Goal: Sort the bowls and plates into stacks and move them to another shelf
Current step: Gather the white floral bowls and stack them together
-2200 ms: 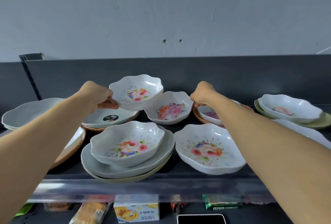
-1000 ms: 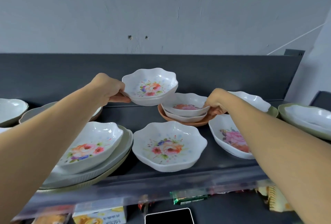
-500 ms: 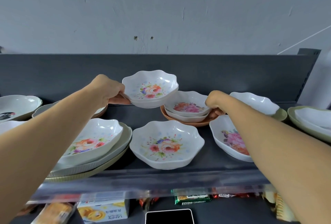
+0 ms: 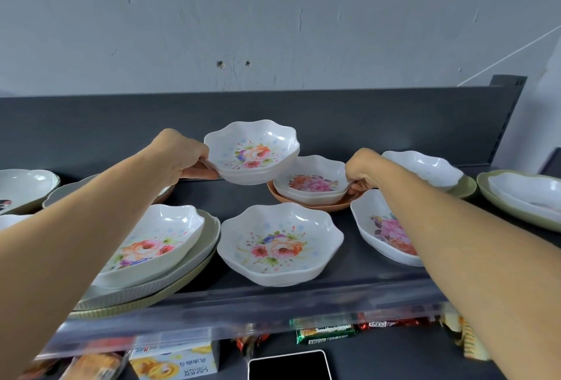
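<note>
My left hand (image 4: 179, 156) grips the left rim of a white scalloped floral bowl (image 4: 253, 152) and holds it in the air above the dark shelf (image 4: 239, 194). Just right of it, a stack of two floral bowls (image 4: 312, 182) rests on an orange plate (image 4: 315, 205). My right hand (image 4: 362, 171) holds that stack's right rim. In front stands another floral bowl (image 4: 280, 244). A floral bowl (image 4: 151, 246) sits on stacked pale plates (image 4: 194, 264) at the left. My right forearm partly hides a further floral bowl (image 4: 382, 230).
A white bowl on a green plate (image 4: 464, 186) stands at the back right, with another white dish on a green plate (image 4: 522, 197) at the far right. More dishes (image 4: 24, 185) sit far left. Snack packets (image 4: 326, 332) and a phone (image 4: 290, 366) lie below the shelf's clear front lip.
The bowl in my left hand has travelled right across the shelf and now hovers beside the stack on the orange plate. My right hand has stayed on that stack's rim.
</note>
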The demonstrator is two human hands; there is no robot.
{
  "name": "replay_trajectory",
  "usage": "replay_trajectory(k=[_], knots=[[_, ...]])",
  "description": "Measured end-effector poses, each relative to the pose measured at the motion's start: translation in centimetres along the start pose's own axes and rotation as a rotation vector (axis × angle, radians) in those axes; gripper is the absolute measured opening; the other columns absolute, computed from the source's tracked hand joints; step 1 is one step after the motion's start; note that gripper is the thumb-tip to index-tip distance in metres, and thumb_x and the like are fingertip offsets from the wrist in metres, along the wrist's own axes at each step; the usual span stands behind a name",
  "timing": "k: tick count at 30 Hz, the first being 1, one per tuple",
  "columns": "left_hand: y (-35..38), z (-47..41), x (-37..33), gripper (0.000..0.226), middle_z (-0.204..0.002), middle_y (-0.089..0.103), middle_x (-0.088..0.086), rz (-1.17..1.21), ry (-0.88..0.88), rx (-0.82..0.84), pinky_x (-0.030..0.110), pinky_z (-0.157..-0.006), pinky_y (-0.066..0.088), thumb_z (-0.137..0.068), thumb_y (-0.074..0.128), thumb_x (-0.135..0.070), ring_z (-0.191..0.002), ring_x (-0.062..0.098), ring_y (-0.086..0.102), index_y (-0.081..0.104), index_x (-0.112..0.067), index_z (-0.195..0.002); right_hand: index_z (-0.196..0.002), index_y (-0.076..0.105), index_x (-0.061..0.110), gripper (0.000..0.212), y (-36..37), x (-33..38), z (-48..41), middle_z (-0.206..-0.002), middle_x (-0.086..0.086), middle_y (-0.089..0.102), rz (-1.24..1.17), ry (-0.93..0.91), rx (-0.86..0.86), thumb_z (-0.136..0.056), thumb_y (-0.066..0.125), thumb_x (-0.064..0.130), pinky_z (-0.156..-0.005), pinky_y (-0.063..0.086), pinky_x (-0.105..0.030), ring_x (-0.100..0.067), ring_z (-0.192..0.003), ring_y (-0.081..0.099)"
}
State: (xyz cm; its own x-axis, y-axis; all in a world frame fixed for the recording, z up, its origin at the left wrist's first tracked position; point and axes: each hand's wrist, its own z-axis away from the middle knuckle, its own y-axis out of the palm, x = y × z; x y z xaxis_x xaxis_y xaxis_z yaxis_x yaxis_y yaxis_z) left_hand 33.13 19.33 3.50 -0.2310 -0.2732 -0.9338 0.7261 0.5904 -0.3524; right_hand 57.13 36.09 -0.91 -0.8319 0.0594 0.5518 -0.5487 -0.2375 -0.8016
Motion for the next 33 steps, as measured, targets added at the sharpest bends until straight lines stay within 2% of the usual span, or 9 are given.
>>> replay_trajectory(k=[3,12,15,17,20,23,26,29,33], knots=[[0.3,-0.2,-0.2,0.023,-0.085,0.070,0.019,0.010,0.010,0.009,0.024,-0.038,0.055,-0.081,0.054,0.011,-0.040,0.022,0.067,0.063,0.012,-0.102,-0.085,0.053,-0.001,0.015,-0.4,-0.1,0.5,-0.064,-0.015,0.054,-0.061,-0.027,-0.074,-0.090,0.040,-0.005,-0.058,0.045,-0.021,-0.020,-0.056,0.055],[1.4,-1.2,-1.1,0.027,-0.082,0.068,0.020,0.045,0.060,0.084,0.028,-0.046,0.058,-0.081,0.051,0.010,-0.040,0.020,0.067,0.061,0.014,-0.106,-0.073,0.052,0.001,0.018,-5.6,-2.2,2.4,-0.073,-0.013,0.058,-0.249,-0.009,-0.374,-0.091,0.048,0.001,-0.042,0.044,-0.023,-0.021,-0.049,0.058],[2.6,-1.2,-1.4,0.027,-0.086,0.068,0.023,0.048,0.076,0.120,0.028,-0.046,0.058,-0.080,0.052,0.011,-0.041,0.021,0.067,0.060,0.015,-0.106,-0.092,0.057,-0.002,0.008,-7.5,-3.9,2.3,-0.091,-0.015,0.062,-0.306,0.026,-0.436,-0.091,0.050,0.003,-0.043,0.046,-0.022,-0.020,-0.049,0.058],[3.6,-1.2,-1.6,0.027,-0.093,0.068,0.025,0.042,0.081,0.135,0.028,-0.045,0.058,-0.080,0.052,0.011,-0.041,0.021,0.067,0.060,0.016,-0.106,-0.104,0.058,-0.002,0.014,-8.5,-5.1,2.1,-0.102,-0.017,0.062,-0.349,0.060,-0.461,-0.092,0.051,0.003,-0.044,0.047,-0.022,-0.019,-0.048,0.057],[5.4,-1.2,-2.0,0.025,-0.099,0.068,0.026,0.028,0.085,0.153,0.029,-0.046,0.059,-0.081,0.052,0.011,-0.041,0.021,0.067,0.061,0.015,-0.104,-0.115,0.058,-0.003,0.024,-9.8,-7.1,1.4,-0.110,-0.018,0.064,-0.398,0.119,-0.487,-0.092,0.052,0.002,-0.034,0.045,-0.020,-0.018,-0.040,0.056],[7.2,-1.1,-2.5,0.023,-0.096,0.068,0.026,0.011,0.084,0.168,0.028,-0.044,0.058,-0.081,0.052,0.012,-0.041,0.022,0.067,0.062,0.014,-0.102,-0.116,0.057,-0.004,0.025,-10.4,-8.8,0.7,-0.088,-0.018,0.063,-0.445,0.186,-0.473,-0.092,0.054,0.002,-0.046,0.051,-0.024,-0.018,-0.035,0.055],[8.7,-1.4,-3.0,0.022,-0.095,0.070,0.025,-0.020,0.073,0.170,0.032,-0.050,0.060,-0.081,0.054,0.010,-0.047,0.025,0.070,0.063,0.013,-0.101,-0.117,0.056,-0.007,0.027,-10.7,-10.2,-0.3,-0.069,-0.017,0.051,-0.517,0.217,-0.455,-0.091,0.053,0.000,-0.060,0.055,-0.030,-0.022,-0.043,0.055],[10.3,-1.4,-3.6,0.023,-0.096,0.070,0.025,-0.030,0.070,0.170,0.034,-0.056,0.060,-0.081,0.054,0.009,-0.056,0.028,0.072,0.063,0.012,-0.101,-0.117,0.057,-0.006,0.027,-10.9,-11.6,-1.6,-0.070,-0.018,0.052,-0.527,0.244,-0.419,-0.091,0.053,0.000,-0.058,0.055,-0.031,-0.025,-0.048,0.057],[13.0,-0.9,-4.7,0.021,-0.094,0.070,0.023,-0.046,0.073,0.183,0.029,-0.046,0.059,-0.084,0.054,0.008,-0.040,0.021,0.067,0.063,0.010,-0.103,-0.110,0.057,-0.003,0.022,-11.2,-13.0,-2.8,-0.071,-0.018,0.051,-0.536,0.261,-0.364,-0.090,0.050,-0.003,-0.042,0.053,-0.028,-0.027,-0.049,0.059]])
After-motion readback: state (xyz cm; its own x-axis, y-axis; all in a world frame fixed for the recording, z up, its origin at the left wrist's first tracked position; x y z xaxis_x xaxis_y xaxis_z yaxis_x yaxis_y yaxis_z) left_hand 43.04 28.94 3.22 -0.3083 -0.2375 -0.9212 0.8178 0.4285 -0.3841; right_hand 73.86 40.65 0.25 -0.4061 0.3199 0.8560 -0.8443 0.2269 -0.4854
